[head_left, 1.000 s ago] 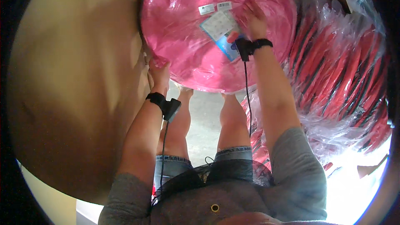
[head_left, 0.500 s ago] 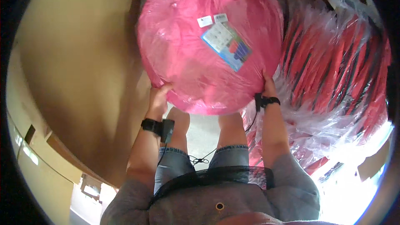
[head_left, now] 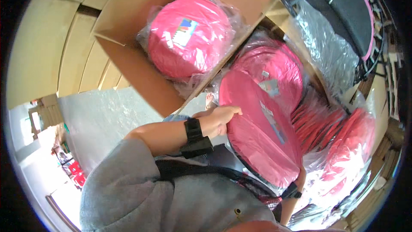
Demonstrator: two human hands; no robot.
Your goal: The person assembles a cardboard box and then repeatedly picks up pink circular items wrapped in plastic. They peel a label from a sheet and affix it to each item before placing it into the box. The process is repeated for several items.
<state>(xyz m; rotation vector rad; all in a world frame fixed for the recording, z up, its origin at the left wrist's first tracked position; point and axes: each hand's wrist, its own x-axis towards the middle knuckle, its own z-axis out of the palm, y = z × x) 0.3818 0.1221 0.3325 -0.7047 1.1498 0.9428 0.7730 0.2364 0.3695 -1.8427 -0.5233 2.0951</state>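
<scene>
A flat, round pink fabric disc (head_left: pixel 262 141) in clear plastic is held in front of me, tilted, with a printed card label on its face. My left hand (head_left: pixel 218 117) is closed on its left edge. My right hand (head_left: pixel 302 175) is at its lower right edge, its fingers mostly hidden by the disc. Just beyond it, another wrapped pink disc (head_left: pixel 285 68) leans among the packs. A further pink disc (head_left: pixel 189 51), also labelled, lies inside the open cardboard box (head_left: pixel 128 66) ahead to the left.
Several wrapped pink packs (head_left: pixel 315 122) stand on edge at the right. Loose clear plastic (head_left: pixel 322 34) and a black panel with pink trim (head_left: pixel 343 13) are at the far right. Stacked cartons (head_left: pixel 71 47) line the far left, beyond the grey floor (head_left: pixel 96 111).
My view has swung, bringing the open box and the disc in it into sight. The held disc has turned from facing me to tilted, and lies lower and farther right.
</scene>
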